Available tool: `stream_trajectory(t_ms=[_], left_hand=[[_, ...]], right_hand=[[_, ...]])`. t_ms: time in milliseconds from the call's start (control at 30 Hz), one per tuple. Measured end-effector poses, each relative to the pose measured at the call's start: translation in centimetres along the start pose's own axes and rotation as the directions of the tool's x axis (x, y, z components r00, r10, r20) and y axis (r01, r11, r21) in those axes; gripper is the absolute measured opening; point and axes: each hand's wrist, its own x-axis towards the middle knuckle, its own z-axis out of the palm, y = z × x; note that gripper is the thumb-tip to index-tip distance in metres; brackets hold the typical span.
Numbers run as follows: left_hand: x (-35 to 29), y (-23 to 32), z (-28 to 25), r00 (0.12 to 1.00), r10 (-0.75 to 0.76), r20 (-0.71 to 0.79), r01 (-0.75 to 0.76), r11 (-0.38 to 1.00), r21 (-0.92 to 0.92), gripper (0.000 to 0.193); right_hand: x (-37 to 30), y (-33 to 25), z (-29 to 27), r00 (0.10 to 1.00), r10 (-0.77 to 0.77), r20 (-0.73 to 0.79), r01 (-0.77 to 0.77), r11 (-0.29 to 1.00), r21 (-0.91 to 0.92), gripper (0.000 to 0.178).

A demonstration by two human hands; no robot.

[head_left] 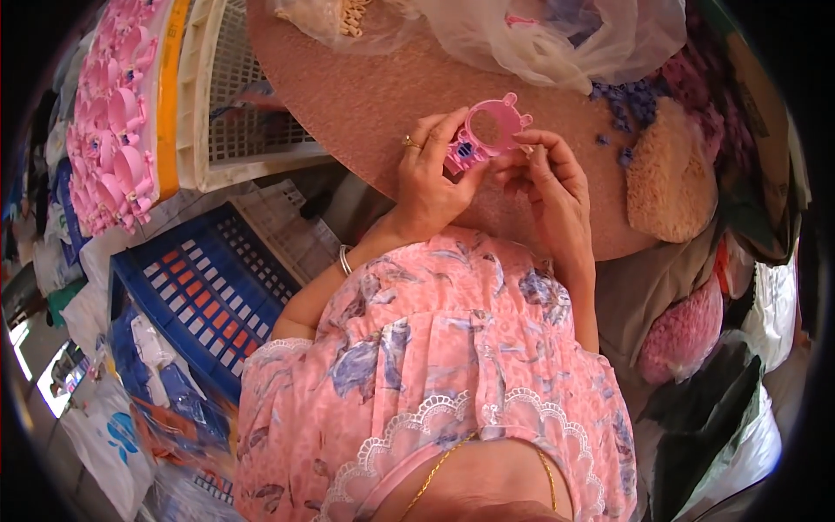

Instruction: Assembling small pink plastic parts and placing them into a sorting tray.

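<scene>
My left hand (pixel 432 187) grips a pink plastic part with a round open ring (pixel 519 119) and small knobs on its rim. A dark blue piece (pixel 464 151) sits in the part's narrower end, beside my left fingers. My right hand (pixel 561 178) is closed in a pinch at the ring's right side. Between its thumb and forefinger shows the tip of a small pale piece (pixel 527 150), whose kind I cannot make out. Both hands are held over the near edge of a round brownish table (pixel 348 104).
Small blue pieces (pixel 628 109) and a heap of tiny beige pieces (pixel 671 174) lie at the table's right. Clear plastic bags (pixel 557 43) cover its far side. To the left stand a white crate (pixel 196 113), a blue basket (pixel 217 287) and rows of pink parts (pixel 113 130).
</scene>
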Motion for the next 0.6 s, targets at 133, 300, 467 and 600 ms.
stream_trajectory(t_ms=[133,300,467,600], left_hand=[[-0.1,0.0,0.1,1.0,0.011,0.005,-0.011,0.998,-0.064,0.062],[0.0,0.5,-0.2,0.998,0.01,0.066,-0.005,0.998,-0.07,0.061],[0.0,0.8,-0.1,0.996,0.023,0.091,-0.016,0.997,-0.081,0.058],[0.2,1.2,0.1,0.998,0.009,0.066,-0.003,0.996,-0.094,0.058]], right_hand=[[0.2,-0.1,0.2,0.838,-0.522,0.161,0.491,0.591,-0.64,0.015],[-0.2,-0.2,0.1,0.782,-0.593,0.189,0.522,0.46,-0.718,0.012],[0.2,1.3,0.1,0.825,-0.563,0.042,0.502,0.698,-0.51,0.014],[0.5,1.1,-0.1,0.786,-0.601,0.147,0.555,0.579,-0.597,0.014]])
